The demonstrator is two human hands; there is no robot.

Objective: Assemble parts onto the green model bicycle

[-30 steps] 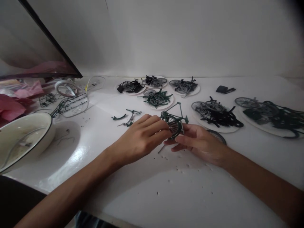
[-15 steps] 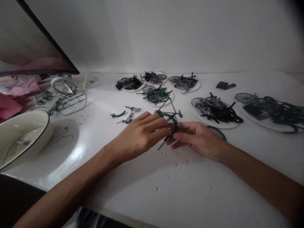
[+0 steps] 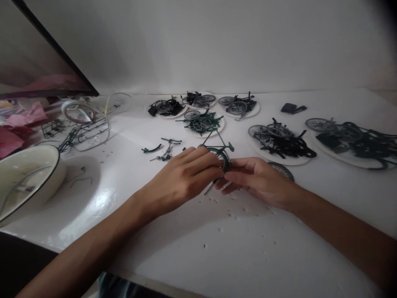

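Note:
A dark green model bicycle frame with a spoked wheel fitted in it is held between my two hands, just above the table. My left hand closes its fingers round the wheel side and hides much of it. From the other side my right hand pinches the rear of the frame near the wheel's rim. A thin rod sticks out below the fingers. Behind my right wrist lies a loose wheel. Left of my hands are several small green parts, one of them a curved mudguard.
White plates hold piles of dark bicycle parts: the green pile, a black pile and a large pile at right. An enamel basin, a tape roll and part sprues stand left. Crumbs dot the white table.
The view has shifted slightly, so everything sits a little further left and up. My hands keep the same hold on the model bicycle, with hardly any movement.

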